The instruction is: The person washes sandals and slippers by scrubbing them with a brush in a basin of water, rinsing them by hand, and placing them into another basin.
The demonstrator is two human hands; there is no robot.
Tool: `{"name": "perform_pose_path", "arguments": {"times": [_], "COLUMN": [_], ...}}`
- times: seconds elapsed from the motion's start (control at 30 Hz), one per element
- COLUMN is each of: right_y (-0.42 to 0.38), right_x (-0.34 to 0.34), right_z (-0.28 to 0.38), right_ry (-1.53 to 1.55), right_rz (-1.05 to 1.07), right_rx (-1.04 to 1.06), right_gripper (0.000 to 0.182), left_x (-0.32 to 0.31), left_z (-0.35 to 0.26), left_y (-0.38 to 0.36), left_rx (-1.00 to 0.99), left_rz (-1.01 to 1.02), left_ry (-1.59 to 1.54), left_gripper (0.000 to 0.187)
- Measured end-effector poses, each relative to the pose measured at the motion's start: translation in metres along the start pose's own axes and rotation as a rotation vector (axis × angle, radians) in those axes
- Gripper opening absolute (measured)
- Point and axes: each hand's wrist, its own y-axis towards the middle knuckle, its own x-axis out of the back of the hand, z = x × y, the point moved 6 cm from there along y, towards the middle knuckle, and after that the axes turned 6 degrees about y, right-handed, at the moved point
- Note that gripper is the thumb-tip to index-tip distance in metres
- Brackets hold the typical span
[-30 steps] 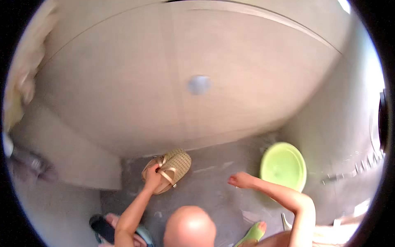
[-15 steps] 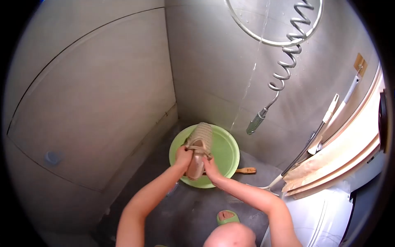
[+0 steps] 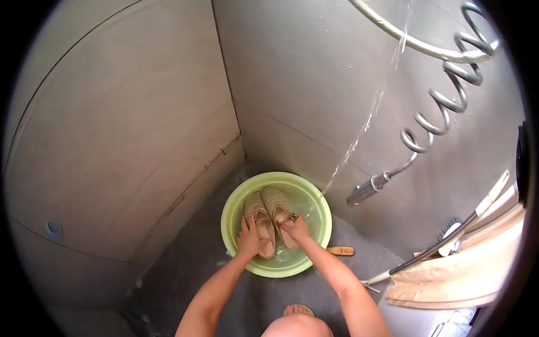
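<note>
A pair of beige woven shoes sits side by side, toes away from me, in a light green basin (image 3: 226,224) with water in it. My left hand (image 3: 250,242) grips the left shoe (image 3: 266,240) near its heel, thumb inside and fingers along the outer side. On the other side, my right hand (image 3: 297,229) clasps the right shoe (image 3: 275,197) by its opening, with the thumb inside. A thin stream of water (image 3: 359,137) falls into the basin at its right rim.
A wooden-handled brush (image 3: 341,251) pokes out beside the basin on the dark floor (image 3: 191,269). On the right hang a coiled hose (image 3: 443,101) with a nozzle (image 3: 368,190). A long-handled tool (image 3: 438,244) leans near another brush (image 3: 450,238). My slippered foot (image 3: 298,309) is below.
Both hands were on one shoe held over the basin. Now two shoes sit low in the basin, one hand on each. The falling stream looks thicker, and the view has shifted.
</note>
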Motion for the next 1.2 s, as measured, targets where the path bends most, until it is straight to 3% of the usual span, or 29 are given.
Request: {"name": "perform_pose_path", "arguments": {"times": [0.03,0.1,0.13,0.2,0.27,0.33,0.37,0.4,0.43,0.47,0.53,0.57,0.63,0.67,0.7,0.73,0.8,0.83,0.87,0.9,0.97,1.0,1.07,1.17,1.2], "right_y": [0.007,0.01,0.002,-0.013,-0.005,0.008,0.02,0.019,0.016,0.014,0.001,-0.01,-0.021,-0.023,-0.023,-0.021,-0.019,-0.018,-0.015,-0.011,-0.01,-0.016,-0.012,-0.016,-0.016], "right_x": [-0.004,-0.024,-0.025,-0.019,-0.021,-0.033,-0.042,-0.038,-0.036,-0.036,-0.028,-0.02,-0.009,-0.006,-0.003,0.007,0.005,-0.001,-0.006,-0.015,-0.029,-0.028,-0.035,-0.022,-0.016], "right_z": [-0.001,-0.01,-0.006,0.005,0.003,-0.017,-0.04,-0.037,-0.036,-0.037,-0.023,-0.01,-0.002,0.003,0.013,0.023,0.025,0.022,0.026,0.025,0.017,0.019,0.013,0.011,0.017], "right_ry": [-0.006,-0.036,-0.041,-0.114,-0.196,-0.275,-0.293,-0.308,-0.308,-0.33,-0.353,-0.329,-0.312,-0.074,0.171,0.175,0.746,0.749,0.421,0.091,0.138,0.264,0.581,0.62,0.634], "right_rz": [0.009,0.183,0.187,0.116,0.088,0.057,-0.025,-0.106,-0.112,-0.084,-0.06,-0.077,-0.094,-0.04,0.016,0.016,0.309,0.308,0.252,0.189,0.231,0.253,0.315,0.44,0.399], "right_rx": [0.006,0.006,0.001,0.004,-0.001,-0.008,-0.022,-0.036,-0.034,-0.078,-0.109,-0.023,0.055,0.107,0.163,0.176,-0.143,-0.138,0.038,0.204,0.14,0.105,0.149,-0.021,0.062], "right_gripper": [0.086,0.064,0.064,0.045,0.042,0.04,0.041,0.042,0.042,0.042,0.042,0.045,0.047,0.052,0.056,0.056,0.075,0.075,0.08,0.086,0.094,0.095,0.099,0.097,0.092], "left_x": [-0.01,-0.005,-0.007,-0.041,-0.08,-0.107,-0.111,-0.108,-0.104,-0.102,-0.059,-0.046,-0.043,-0.04,-0.044,-0.047,-0.043,-0.039,-0.039,-0.034,-0.031,-0.078,-0.059,-0.026,-0.019], "left_z": [0.004,-0.001,-0.003,0.011,0.031,0.039,0.041,0.041,0.042,0.037,0.024,0.023,0.031,0.037,0.041,0.041,0.034,0.028,0.02,0.008,-0.003,0.01,0.001,-0.009,-0.009], "left_y": [0.0,-0.002,-0.003,0.009,0.031,0.046,0.045,0.043,0.041,0.035,0.017,0.016,0.004,0.001,0.0,0.001,0.003,0.002,-0.002,-0.007,-0.015,-0.001,-0.003,-0.004,0.0], "left_rx": [0.106,0.159,0.195,0.196,0.188,-0.009,-0.016,0.037,0.091,0.088,0.362,0.357,0.61,0.608,0.647,0.681,0.628,0.583,0.536,0.531,0.585,0.568,0.52,0.446,0.406], "left_rz": [0.207,0.278,0.351,0.379,0.391,0.431,0.428,0.425,0.42,0.412,0.129,0.122,0.178,0.177,0.306,0.434,0.357,0.3,0.334,0.338,0.33,0.424,0.44,0.433,0.378], "left_ry": [-0.192,-0.164,-0.134,-0.121,-0.111,-0.098,-0.106,-0.314,-0.521,-0.523,-0.803,-0.808,-1.096,-1.098,-1.279,-1.462,-1.393,-1.319,-1.329,-1.326,-1.276,-1.316,-1.316,-1.246,-1.331], "left_gripper": [0.105,0.107,0.109,0.109,0.11,0.112,0.112,0.11,0.109,0.109,0.102,0.102,0.082,0.082,0.073,0.065,0.057,0.05,0.067,0.067,0.092,0.104,0.102,0.095,0.091]}}
